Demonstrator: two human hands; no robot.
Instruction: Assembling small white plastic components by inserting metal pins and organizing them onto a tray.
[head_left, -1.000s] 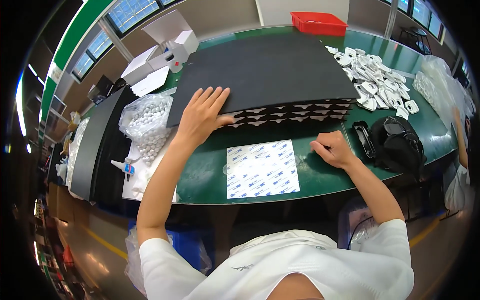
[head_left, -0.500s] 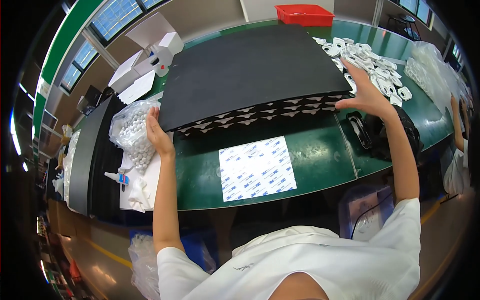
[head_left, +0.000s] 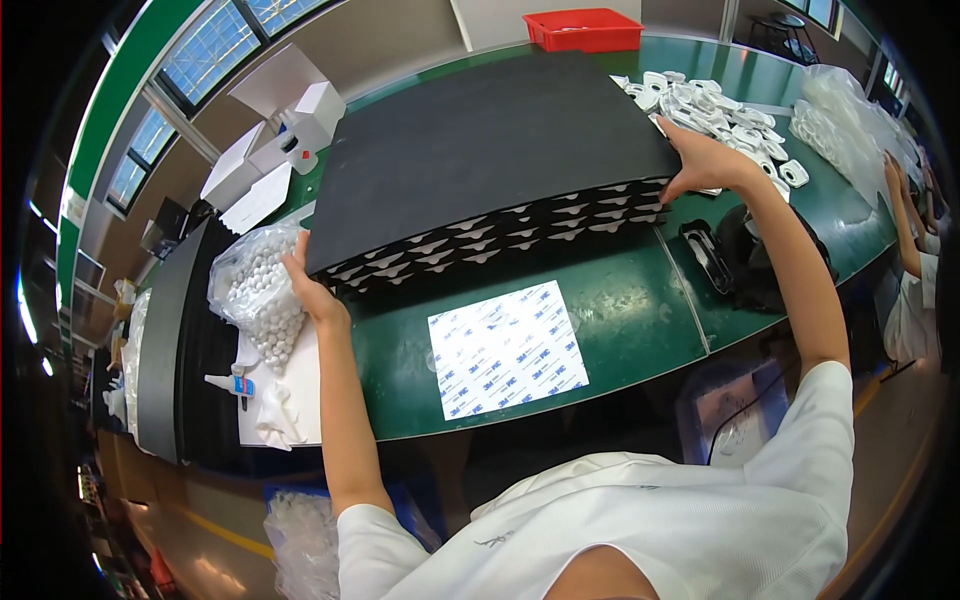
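A wide stack of black trays (head_left: 480,140) lies on the green table in front of me, topped by a flat black sheet. White pieces stick out in rows between its layers along the near side. At the stack's left near corner, my left hand (head_left: 318,292) presses its fingers along the edge. My right hand (head_left: 705,162) grips the right edge, thumb at the near corner and fingers on the side farther back. A square sheet of white paper with blue print (head_left: 508,350) lies flat on the table between my arms.
Left of the stack are a clear bag of white balls (head_left: 258,285), a small glue bottle (head_left: 230,384) and black boards (head_left: 175,340). Loose white plastic parts (head_left: 715,115), a clear bag (head_left: 850,130) and a black strapped item (head_left: 745,260) are on the right. A red bin (head_left: 585,32) stands behind.
My right hand has closed in on the stack's right edge. The view has shifted slightly, so the stack and table appear a little farther left. Both hands stay at the stack's sides.
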